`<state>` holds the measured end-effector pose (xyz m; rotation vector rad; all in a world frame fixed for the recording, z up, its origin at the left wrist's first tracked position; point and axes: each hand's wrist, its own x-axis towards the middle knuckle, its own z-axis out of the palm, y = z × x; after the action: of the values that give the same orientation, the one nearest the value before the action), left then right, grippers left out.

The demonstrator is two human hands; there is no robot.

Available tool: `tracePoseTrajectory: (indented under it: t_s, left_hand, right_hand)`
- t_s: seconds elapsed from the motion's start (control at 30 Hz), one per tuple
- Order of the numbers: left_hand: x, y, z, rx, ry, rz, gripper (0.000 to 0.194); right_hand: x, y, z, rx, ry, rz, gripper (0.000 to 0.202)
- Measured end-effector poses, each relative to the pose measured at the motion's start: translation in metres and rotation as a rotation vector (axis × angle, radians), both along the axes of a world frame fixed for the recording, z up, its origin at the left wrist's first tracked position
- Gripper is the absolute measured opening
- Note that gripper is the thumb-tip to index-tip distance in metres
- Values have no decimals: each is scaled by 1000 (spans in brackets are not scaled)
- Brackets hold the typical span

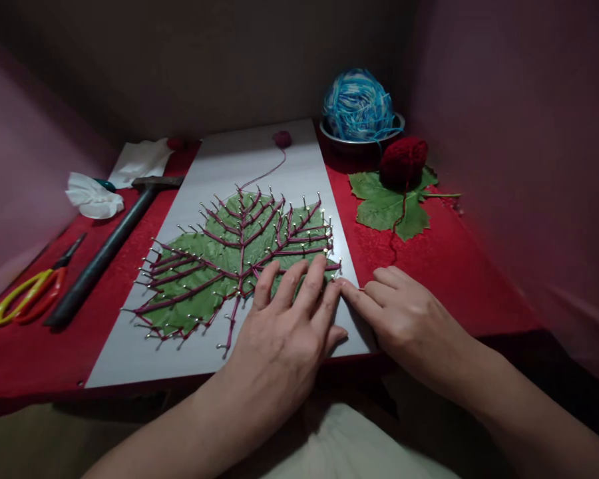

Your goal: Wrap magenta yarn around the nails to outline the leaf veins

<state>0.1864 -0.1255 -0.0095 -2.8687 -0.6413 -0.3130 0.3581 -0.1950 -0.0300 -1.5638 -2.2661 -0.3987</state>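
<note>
A green leaf (190,307) lies on a white board (134,362), ringed by several upright nails, with purple yarn (242,253) strung along its veins. Dark red yarn (393,249) trails from a red yarn ball (404,163) to my right hand (404,316). That hand is closed on the yarn at the board's right edge, its index fingertip by the leaf's lower right nails. My left hand (287,326) lies spread over the leaf's lower right part and hides it. The left index fingertip is close to the right one; whether it touches the yarn is unclear.
A hammer (110,246) and yellow-and-orange-handled scissors (40,289) lie at left near crumpled white tissue (94,196). Behind the leaf sits a small purple yarn ball (282,139). Blue yarn (359,103) fills a metal bowl (339,141); another leaf (372,199) lies under the red ball.
</note>
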Motion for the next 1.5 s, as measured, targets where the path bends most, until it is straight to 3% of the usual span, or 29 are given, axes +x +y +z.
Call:
tracePoseTrajectory:
  t_s: [0.2, 0.37, 0.7, 0.87, 1.1, 1.3, 1.5]
  left_hand:
    - [2, 4, -5, -29, 12, -1, 41]
    - [1, 4, -7, -41, -8, 0, 41]
    - [-2, 4, -10, -67, -33, 12, 43]
    - [-2, 4, -11, -93, -48, 10, 43]
    - [-3, 3, -12, -115, -49, 9, 45]
    - [-7, 5, -12, -104, -73, -69, 44]
    - [-25, 9, -2, -133, -138, -98, 38]
  right_hand:
    - [15, 4, -5, -103, 232, -82, 24]
    - [22, 25, 5, -241, 410, -238, 15]
    - [16, 54, 19, -200, 286, -369, 14]
    - [2, 54, 23, -156, 210, -267, 18]
    - [4, 25, 3, 41, 120, -14, 25]
    - [10, 19, -2, 18, 41, 17, 24]
    - [11, 21, -8, 37, 128, 13, 22]
